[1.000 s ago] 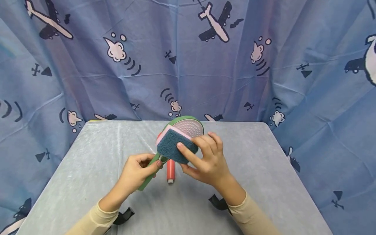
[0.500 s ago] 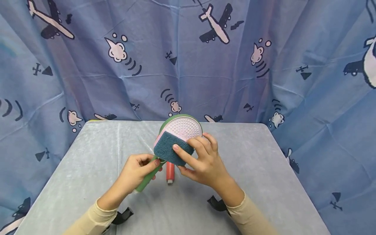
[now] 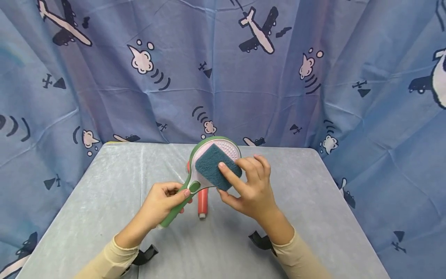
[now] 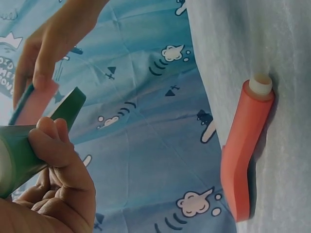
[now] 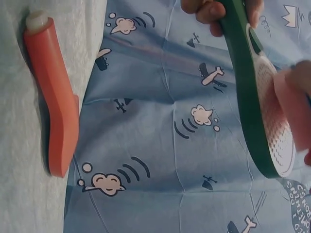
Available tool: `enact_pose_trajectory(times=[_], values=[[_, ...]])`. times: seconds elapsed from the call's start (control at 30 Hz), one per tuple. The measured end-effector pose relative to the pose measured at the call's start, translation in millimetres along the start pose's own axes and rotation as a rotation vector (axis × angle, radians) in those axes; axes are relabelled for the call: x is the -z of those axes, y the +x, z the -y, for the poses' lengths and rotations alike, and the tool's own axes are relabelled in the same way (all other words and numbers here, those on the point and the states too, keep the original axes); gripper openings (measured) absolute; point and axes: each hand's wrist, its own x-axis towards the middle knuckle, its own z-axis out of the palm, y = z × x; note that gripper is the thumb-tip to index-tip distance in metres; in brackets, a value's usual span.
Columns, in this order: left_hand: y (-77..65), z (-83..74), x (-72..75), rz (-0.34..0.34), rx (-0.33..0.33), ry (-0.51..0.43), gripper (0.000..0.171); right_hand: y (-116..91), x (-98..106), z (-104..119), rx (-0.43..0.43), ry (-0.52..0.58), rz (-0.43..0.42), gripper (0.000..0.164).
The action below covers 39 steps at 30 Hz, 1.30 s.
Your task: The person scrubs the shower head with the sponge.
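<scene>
My left hand [image 3: 163,203] grips the green handle of a shower head [image 3: 194,177], fingers wrapped round it and thumb on top. Its round white nozzle face is raised above the table and turned toward the head camera. Over that face my right hand [image 3: 252,190] pinches a sponge [image 3: 214,166], dark green scouring side outward. In the right wrist view, the sponge's pink side [image 5: 290,111] lies against the nozzles of the shower head [image 5: 248,97]. The left wrist view catches the handle end inside the left hand [image 4: 63,174].
A coral-red shower head [image 4: 243,150] with a white threaded end lies on the grey cloth-covered table [image 3: 104,217], partly hidden behind the green one in the head view. Blue airplane-print curtains [image 3: 174,77] stand around the table. Black straps [image 3: 146,255] hang at both wrists.
The sponge has shifted in the right hand, first down-left across the nozzle face, then back up and right. The left hand stays nearly still on the handle, with the shower head tilting slightly.
</scene>
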Motion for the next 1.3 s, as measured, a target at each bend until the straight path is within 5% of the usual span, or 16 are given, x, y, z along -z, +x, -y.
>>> enact_pose_trajectory(times=[0.1,0.2,0.5,0.83,0.93,1.2,1.3], values=[[0.6,0.4,1.3,0.008,-0.004,-0.009,0.023,-0.9,-1.7,2.2,0.088,0.020,0.046,0.052],[0.8,-0.7,2.1,0.013,0.003,-0.012,0.023,-1.4,-0.1,-0.1,0.088,-0.006,0.042,0.052],[1.3,-5.5,1.4,0.037,0.013,-0.007,0.023,-4.1,10.0,-11.8,-0.192,-0.096,-0.072,0.050],[-2.4,-6.1,4.2,0.026,0.003,-0.032,0.024,-1.0,4.1,-0.9,0.101,0.035,0.071,0.051],[-4.7,-7.7,5.9,0.017,0.004,-0.038,0.024,-0.3,5.9,-3.9,0.126,0.019,0.072,0.052],[-7.6,-11.6,6.5,0.014,0.021,-0.038,0.026,0.9,17.8,-18.0,-0.162,-0.093,-0.052,0.051],[-7.5,-11.9,6.8,0.008,0.029,-0.045,0.027,0.8,16.9,-16.3,-0.152,-0.061,-0.035,0.052]])
